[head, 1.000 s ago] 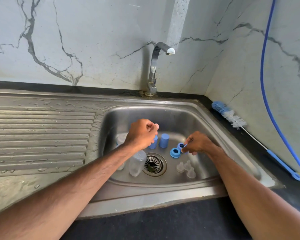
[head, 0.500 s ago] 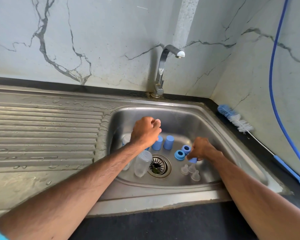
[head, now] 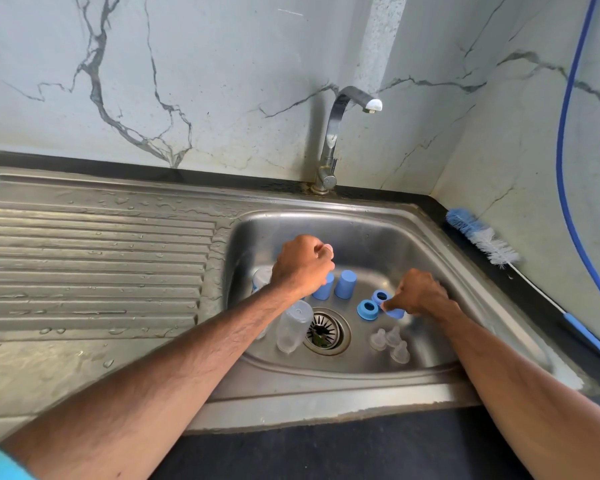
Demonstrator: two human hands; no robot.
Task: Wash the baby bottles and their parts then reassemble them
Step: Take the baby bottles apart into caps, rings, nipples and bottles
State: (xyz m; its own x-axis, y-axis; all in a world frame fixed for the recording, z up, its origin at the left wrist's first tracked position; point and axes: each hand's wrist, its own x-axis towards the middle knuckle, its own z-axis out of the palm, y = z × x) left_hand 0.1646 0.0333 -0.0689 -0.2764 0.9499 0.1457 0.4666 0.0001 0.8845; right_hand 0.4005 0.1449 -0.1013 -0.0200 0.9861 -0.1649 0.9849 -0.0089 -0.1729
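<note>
Hands: the left hand [head: 303,265] is curled in a fist low in the sink [head: 371,233]. I cannot tell if anything is inside it. The right hand [head: 421,294] pinches a held ring [head: 395,313] with its fingertips.
Rings: two more blue rings [head: 368,310] sit on the sink floor, just left of the right hand, with their holes facing up.
Caps: two blue caps [head: 345,285] stand up side by side. One is partly under the left hand.
Teats: three clear teats [head: 394,336] stand in a little bunch, tips up, just in front of the right hand, on the side nearer the person.
Bottle: a clear bottle [head: 291,329] is left of the drain [head: 326,331], right beside the left arm. I cannot tell if it stands straight or leans.
Nearer hand: the right hand is closer to the teats, and the left hand is closer to the bottle.
Next, I think: a teat goes into the held ring, so the right hand only needs a short pull back toward the person.
Brush: the brush [head: 482,239] lies on the counter, well off to the right.
</note>
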